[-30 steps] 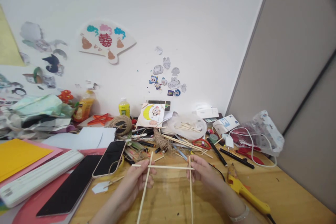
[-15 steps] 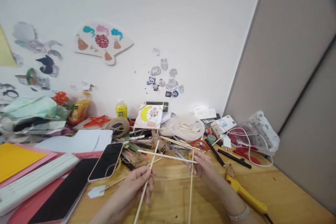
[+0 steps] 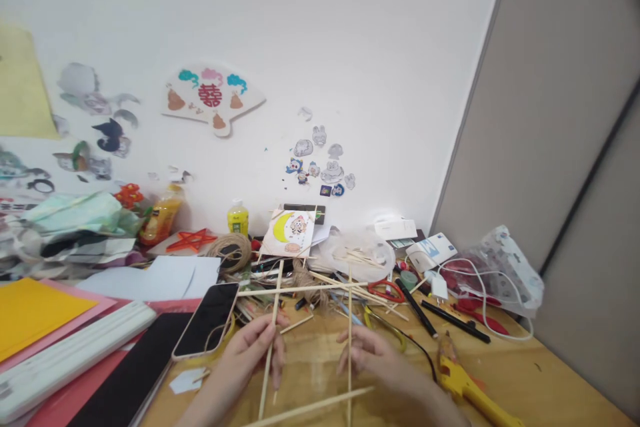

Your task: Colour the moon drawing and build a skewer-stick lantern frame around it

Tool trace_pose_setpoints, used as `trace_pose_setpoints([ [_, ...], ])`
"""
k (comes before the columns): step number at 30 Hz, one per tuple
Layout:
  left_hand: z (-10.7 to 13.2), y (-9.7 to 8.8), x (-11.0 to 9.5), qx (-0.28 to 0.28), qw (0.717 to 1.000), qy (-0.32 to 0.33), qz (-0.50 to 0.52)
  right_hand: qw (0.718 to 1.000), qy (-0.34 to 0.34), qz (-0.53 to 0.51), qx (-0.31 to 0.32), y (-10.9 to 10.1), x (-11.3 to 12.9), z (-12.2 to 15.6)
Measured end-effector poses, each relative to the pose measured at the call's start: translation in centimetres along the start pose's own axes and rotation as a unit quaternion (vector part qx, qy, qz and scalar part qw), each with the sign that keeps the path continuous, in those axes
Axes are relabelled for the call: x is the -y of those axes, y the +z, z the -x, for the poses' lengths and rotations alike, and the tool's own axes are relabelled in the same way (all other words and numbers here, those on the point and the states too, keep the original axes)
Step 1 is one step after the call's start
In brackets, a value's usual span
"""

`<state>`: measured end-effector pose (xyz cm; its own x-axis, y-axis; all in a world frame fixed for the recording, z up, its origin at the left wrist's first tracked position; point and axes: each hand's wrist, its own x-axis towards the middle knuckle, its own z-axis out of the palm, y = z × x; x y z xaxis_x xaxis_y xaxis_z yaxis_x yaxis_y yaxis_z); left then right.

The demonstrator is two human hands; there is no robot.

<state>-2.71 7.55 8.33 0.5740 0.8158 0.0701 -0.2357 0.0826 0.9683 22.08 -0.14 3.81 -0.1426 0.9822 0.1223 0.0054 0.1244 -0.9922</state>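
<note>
A frame of thin wooden sticks is held over the table between my hands. My left hand (image 3: 254,347) pinches the left upright stick (image 3: 271,352) between thumb and fingers. The right upright stick (image 3: 349,373) is gripped by my right hand (image 3: 366,351). Near the top, a crossing stick (image 3: 305,289) spans both uprights. Another crossing stick (image 3: 313,407) runs slantwise across the lower part, close to me. How the sticks are joined cannot be made out.
A yellow glue gun (image 3: 465,383) lies at the right, beside black pens (image 3: 455,321). A phone (image 3: 207,320) and a black folder (image 3: 133,370) are on the left. Behind stand twine (image 3: 231,252), a plastic bag of sticks (image 3: 353,253) and a moon picture (image 3: 287,233).
The frame has turned more upright and square to me, and its lower crossing stick has come into view. My right hand has moved down along its stick. The view has shifted slightly.
</note>
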Motion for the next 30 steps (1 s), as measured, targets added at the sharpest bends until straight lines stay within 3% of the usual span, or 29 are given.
trace_pose_setpoints([
  [5,-1.1,-0.8,-0.1,-0.018,0.998,0.017,-0.06,0.993,-0.051,0.052,-0.088,0.5,0.3,-1.1],
  [10,-4.0,-1.2,-1.2,-0.021,0.981,0.022,-0.192,0.968,-0.102,0.044,-0.224,-1.7,1.0,-1.1],
  [12,-6.6,-0.8,-2.3,-0.029,0.939,0.062,-0.336,0.956,-0.118,0.016,-0.268,-2.8,1.4,-0.6],
  [13,-8.2,-0.6,-2.8,-0.045,0.892,0.083,-0.443,0.949,-0.127,0.006,-0.29,-3.2,1.6,-0.4],
  [16,-13.7,0.3,-3.2,-0.084,0.835,0.083,-0.537,0.92,-0.15,-0.019,-0.362,-4.2,2.2,0.4],
  [21,-20.9,2.1,-0.7,-0.187,0.723,0.051,-0.662,0.884,-0.158,-0.08,-0.433,-5.1,1.5,0.6],
  [26,-23.6,2.7,0.7,-0.269,0.634,0.067,-0.721,0.894,-0.149,-0.107,-0.409,-5.6,0.7,0.3],
  [30,-23.8,2.3,0.4,-0.278,0.597,0.09,-0.747,0.897,-0.156,-0.11,-0.398,-5.2,1.3,0.5],
])
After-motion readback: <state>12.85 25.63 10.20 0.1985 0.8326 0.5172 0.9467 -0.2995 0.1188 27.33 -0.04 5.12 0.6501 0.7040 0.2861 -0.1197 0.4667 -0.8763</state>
